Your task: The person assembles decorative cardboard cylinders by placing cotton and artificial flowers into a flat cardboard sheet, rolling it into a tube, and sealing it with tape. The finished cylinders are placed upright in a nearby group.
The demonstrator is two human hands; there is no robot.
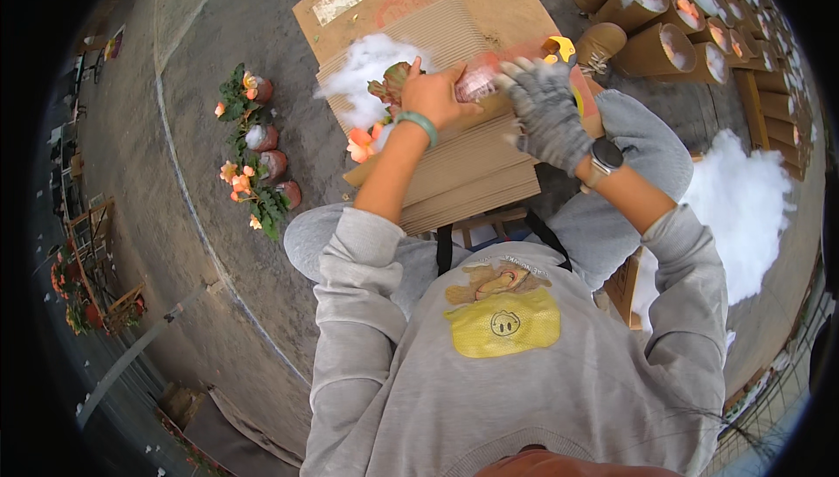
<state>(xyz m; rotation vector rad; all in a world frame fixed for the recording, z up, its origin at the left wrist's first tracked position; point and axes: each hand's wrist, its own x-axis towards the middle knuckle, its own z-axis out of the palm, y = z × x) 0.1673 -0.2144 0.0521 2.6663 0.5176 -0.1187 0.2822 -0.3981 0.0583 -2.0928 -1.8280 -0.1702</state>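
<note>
Plant in hand: a potted begonia-like plant [391,88] lies on its side on the cardboard between the two hands; its reddish-green leaves are crinkled; its pot [476,83] is wrapped in glossy clear film; I judge its packing only partly done, since it is not closed inside a tube
Left hand: bare, its fingers spread across the plant [433,99], thumb and forefinger apart at the pot; whether they grip it I cannot tell; a smooth green bangle [418,125] rings the wrist
Right hand: in a grey knitted glove [549,111], blurred, beside the far end of the pot; a yellow-and-orange tape dispenser [560,47] shows just beyond its fingers; whether it holds this I cannot tell
Cardboard: ribbed, flexible-looking brown sheets [476,188] in a stack; white fluff [371,66] is heaped on top, soft and fibrous
Tubes: round brown cylinders [634,3] crowd the upper right, many with fluff and peach petals at their mouths; these look largely done
Ground row: potted flowers [273,165] stand at the left, outside any tube; they seem left to do
Spare filling: a big, cloudlike white heap [738,215] lies at the right
</note>
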